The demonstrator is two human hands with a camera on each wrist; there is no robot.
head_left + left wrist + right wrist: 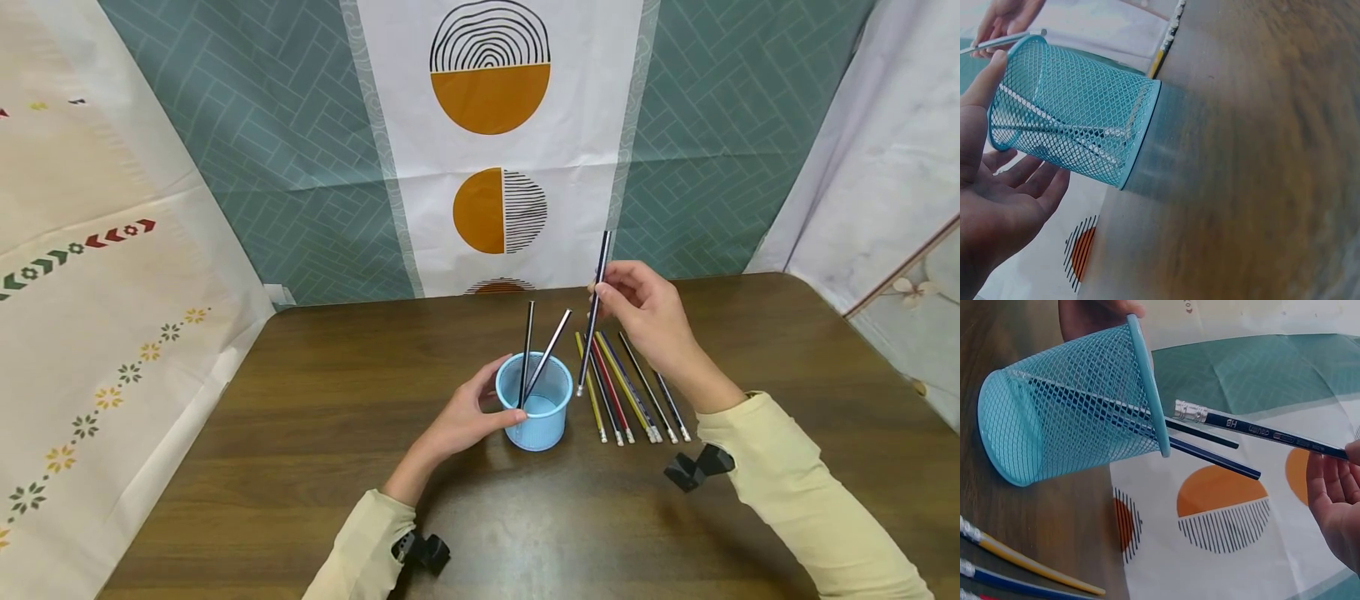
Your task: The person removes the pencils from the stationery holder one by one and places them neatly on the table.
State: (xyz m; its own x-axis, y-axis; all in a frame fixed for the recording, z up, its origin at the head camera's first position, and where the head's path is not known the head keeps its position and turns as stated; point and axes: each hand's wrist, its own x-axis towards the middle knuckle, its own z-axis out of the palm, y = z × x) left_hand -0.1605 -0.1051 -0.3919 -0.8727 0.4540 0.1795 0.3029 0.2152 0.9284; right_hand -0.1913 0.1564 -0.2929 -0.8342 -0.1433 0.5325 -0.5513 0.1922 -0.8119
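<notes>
A light blue mesh pencil cup (542, 433) stands upright on the table, with two dark pencils (528, 342) leaning inside it. My left hand (467, 417) holds the cup from the left, thumb at the near rim and fingers around the far side. Between thumb and fingertips, my right hand (651, 315) pinches a dark blue pencil (591, 337) by its upper part. That pencil slants with its eraser end down, just right of the cup. In the right wrist view, the silver-banded end of the raised pencil (1260, 430) is close beside the cup's rim (1150, 394).
Several pencils (604, 379) in yellow, red, blue and black lie side by side right of the cup, erasers toward me. The brown wooden table (337, 417) ends at a patterned cloth (315, 167) hung behind it.
</notes>
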